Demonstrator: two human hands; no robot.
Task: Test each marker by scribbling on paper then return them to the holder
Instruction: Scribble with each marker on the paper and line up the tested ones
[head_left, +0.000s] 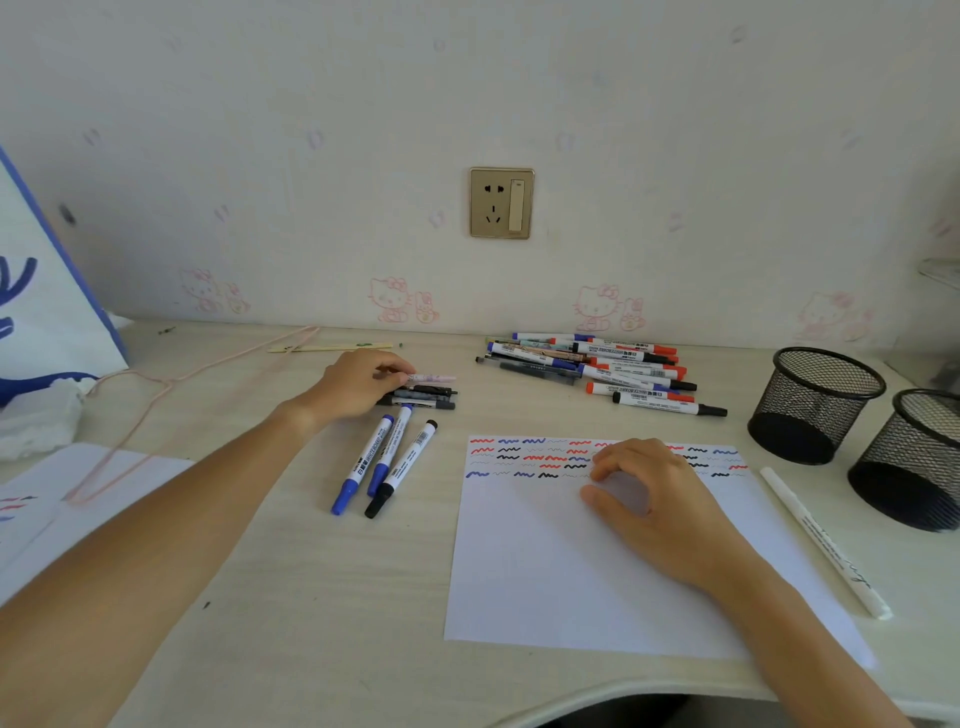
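We are reaching our left hand (363, 387), fingers curling onto the small pile of pens (426, 392) lying crosswise just beyond its fingertips, while our right hand (639, 493) is resting half-open and empty on the paper (545, 571), with the mesh holders (815, 405) standing farther right.

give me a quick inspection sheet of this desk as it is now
surface: pale wood-grain desk.
job's things: paper with scribble rows; marker pile; three markers; two mesh holders, no markers visible inside.
clutter: white pen; bag; pink hanger.
grippers: left hand on small pen cluster; right hand on paper, holding nothing.
cables: nothing seen.
surroundings: wall socket, cartoon wallpaper.
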